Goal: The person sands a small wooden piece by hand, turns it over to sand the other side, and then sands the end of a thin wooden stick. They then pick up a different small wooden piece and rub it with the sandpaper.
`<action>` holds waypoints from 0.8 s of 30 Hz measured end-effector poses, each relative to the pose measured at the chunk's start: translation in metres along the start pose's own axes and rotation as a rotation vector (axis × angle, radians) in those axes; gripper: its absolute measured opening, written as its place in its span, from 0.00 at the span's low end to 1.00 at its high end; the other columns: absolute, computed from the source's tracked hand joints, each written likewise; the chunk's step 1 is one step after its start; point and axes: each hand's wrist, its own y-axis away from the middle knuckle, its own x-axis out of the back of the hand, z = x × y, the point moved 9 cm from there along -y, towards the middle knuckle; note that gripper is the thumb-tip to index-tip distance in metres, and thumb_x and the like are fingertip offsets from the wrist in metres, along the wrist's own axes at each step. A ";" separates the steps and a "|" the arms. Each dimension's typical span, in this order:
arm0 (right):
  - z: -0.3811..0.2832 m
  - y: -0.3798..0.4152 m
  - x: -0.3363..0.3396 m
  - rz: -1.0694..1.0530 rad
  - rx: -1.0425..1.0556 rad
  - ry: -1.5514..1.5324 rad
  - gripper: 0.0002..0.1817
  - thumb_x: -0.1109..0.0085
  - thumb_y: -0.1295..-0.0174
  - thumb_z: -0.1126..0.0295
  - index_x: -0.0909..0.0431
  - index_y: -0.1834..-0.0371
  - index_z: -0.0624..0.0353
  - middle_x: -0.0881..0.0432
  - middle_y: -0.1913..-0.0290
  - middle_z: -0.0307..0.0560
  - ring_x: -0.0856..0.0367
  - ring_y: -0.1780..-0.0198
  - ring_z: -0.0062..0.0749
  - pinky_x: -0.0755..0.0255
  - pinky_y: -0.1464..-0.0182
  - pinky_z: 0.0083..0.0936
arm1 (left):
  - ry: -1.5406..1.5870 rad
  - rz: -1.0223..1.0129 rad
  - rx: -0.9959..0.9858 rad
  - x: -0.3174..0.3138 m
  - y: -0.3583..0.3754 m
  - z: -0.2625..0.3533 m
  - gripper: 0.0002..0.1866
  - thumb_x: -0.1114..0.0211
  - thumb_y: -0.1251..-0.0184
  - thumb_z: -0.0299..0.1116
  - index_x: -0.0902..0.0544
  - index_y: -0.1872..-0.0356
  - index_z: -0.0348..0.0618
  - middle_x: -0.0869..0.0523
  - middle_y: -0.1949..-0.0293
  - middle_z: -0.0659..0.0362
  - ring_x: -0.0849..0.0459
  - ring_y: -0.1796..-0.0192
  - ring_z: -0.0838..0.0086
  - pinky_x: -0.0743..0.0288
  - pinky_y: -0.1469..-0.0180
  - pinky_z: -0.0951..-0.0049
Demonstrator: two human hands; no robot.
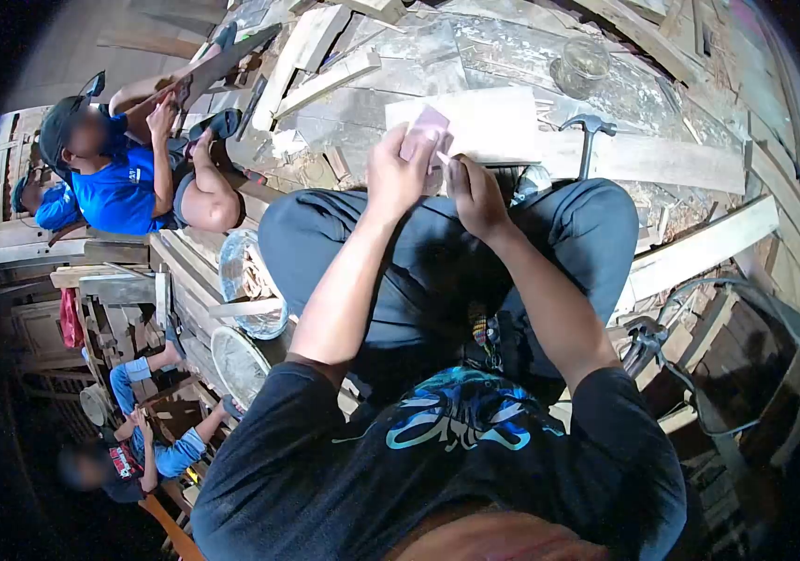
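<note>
My left hand (393,174) is closed on a folded pinkish sheet (431,122) that looks like sandpaper, held up over my lap. Close beside it, my right hand (477,197) has its fingers pinched together; a small pale bit shows at the fingertips, too small to name. Just beyond both hands lies a pale wooden board (503,112). A claw hammer (589,140) rests to the right of them, its handle pointing toward my knee.
Wood offcuts (330,84) and planks (704,248) lie around me. A clear round container (587,61) stands at the back. Buckets (239,360) are by my left knee, and a metal tool (645,338) lies at my right. Two co-workers (129,192) (129,458) sit on the left.
</note>
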 end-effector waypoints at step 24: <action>0.044 0.009 -0.018 -0.105 -0.268 -0.537 0.21 0.59 0.23 0.55 0.21 0.62 0.60 0.26 0.78 0.39 0.27 0.75 0.21 0.31 0.67 0.24 | -0.117 -0.070 -0.257 -0.011 0.005 0.013 0.12 0.34 0.32 0.34 0.16 0.55 0.35 0.13 0.68 0.59 0.19 0.67 0.80 0.25 0.64 0.76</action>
